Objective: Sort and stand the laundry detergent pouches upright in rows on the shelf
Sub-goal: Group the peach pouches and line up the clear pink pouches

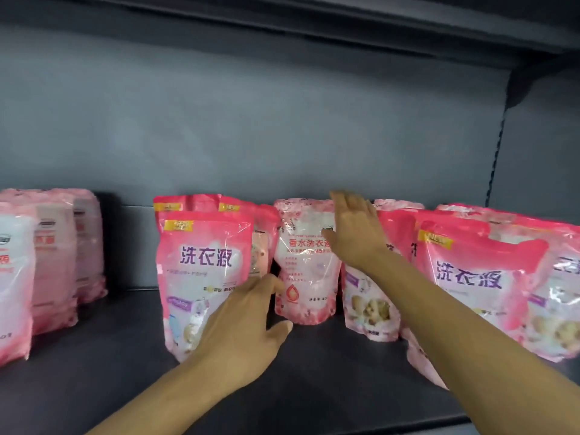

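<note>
Pink detergent pouches stand on a dark shelf (125, 356). A pale floral pouch (306, 277) stands upright in the middle, set back from the others. My right hand (354, 233) lies with straight fingers against its upper right side. My left hand (248, 328) reaches toward its lower left, fingers loosely extended, in front of a bright pink pouch (204, 271) with purple lettering. More bright pink pouches (477, 284) stand at the right, and another (370, 296) sits behind my right forearm.
A row of pale pouches (53, 255) stands at the far left, with a bare gap of shelf beside it. The grey back panel (251, 120) and an upper shelf (314, 20) close in the space. A slotted upright (496, 152) runs at the right.
</note>
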`<state>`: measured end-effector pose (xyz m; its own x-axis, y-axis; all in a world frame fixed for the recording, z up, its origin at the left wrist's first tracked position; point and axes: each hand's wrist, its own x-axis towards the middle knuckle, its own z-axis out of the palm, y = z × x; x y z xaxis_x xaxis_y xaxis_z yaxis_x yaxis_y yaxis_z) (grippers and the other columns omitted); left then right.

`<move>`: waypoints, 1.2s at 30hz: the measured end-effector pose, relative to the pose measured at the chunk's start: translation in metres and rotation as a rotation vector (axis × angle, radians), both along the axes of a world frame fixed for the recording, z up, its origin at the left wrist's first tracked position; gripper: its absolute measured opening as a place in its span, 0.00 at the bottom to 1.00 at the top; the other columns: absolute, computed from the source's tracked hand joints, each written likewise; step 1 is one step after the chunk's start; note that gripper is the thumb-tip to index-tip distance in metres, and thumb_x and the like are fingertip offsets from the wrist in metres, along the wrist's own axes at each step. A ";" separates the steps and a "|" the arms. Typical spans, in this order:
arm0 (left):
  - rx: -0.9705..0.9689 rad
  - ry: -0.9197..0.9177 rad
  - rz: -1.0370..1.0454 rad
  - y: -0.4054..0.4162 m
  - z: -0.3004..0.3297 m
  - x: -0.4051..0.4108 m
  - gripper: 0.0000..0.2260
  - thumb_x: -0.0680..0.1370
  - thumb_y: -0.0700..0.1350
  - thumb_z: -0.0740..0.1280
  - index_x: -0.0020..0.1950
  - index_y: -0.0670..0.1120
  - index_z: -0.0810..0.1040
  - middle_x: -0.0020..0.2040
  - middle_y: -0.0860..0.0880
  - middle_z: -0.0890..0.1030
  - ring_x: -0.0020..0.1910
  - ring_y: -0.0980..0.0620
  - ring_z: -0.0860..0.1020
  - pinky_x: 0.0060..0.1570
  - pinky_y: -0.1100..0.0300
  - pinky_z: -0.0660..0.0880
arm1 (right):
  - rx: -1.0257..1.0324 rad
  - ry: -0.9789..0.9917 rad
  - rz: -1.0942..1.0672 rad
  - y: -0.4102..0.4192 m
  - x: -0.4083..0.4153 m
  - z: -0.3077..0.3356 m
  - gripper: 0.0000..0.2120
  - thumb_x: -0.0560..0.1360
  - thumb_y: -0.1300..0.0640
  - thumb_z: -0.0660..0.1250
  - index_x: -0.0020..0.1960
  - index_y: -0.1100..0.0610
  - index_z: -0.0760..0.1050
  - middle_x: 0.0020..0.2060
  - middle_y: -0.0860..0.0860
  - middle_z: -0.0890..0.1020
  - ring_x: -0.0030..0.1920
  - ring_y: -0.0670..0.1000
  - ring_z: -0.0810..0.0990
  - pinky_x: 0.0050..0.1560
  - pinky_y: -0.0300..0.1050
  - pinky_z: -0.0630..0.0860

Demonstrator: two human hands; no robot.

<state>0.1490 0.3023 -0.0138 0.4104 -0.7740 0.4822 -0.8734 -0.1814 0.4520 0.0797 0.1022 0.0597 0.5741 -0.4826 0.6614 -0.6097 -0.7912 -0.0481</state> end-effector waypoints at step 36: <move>-0.300 0.587 -0.134 0.192 -0.018 0.086 0.08 0.74 0.34 0.69 0.37 0.36 0.72 0.32 0.52 0.81 0.35 0.60 0.80 0.39 0.68 0.73 | 0.662 -0.482 0.655 0.238 0.037 0.033 0.11 0.73 0.57 0.70 0.42 0.65 0.77 0.43 0.63 0.83 0.38 0.61 0.81 0.44 0.56 0.80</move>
<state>0.2349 0.4940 -0.0321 0.5799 -0.7038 0.4103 -0.4732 0.1190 0.8729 0.1169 0.3398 0.0930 0.5993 -0.5217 0.6071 0.1270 -0.6869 -0.7156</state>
